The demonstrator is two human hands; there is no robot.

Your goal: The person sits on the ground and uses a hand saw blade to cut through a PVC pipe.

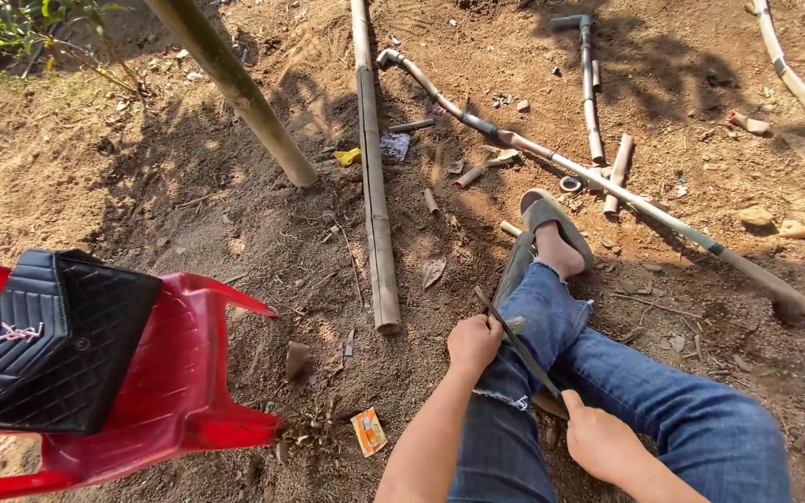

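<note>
While you sit on the dirt ground (188, 205) in jeans, both hands grip a thin dark strip (519, 346) lying slantwise across your knee. Left hand (473, 343) is fisted around its upper part, near the far tip. Right hand (598, 440) is closed on its lower end. Strip runs between them, just above the denim. Your sandalled foot (556, 233) rests ahead, touching a long bent pipe (607, 186). Bamboo pole (375, 177) lies left of your leg, pointing away. Red chair (179, 391) sits at left, black quilted bag (48, 340) on its seat. Orange packet (368, 431) lies near the chair leg.
</note>
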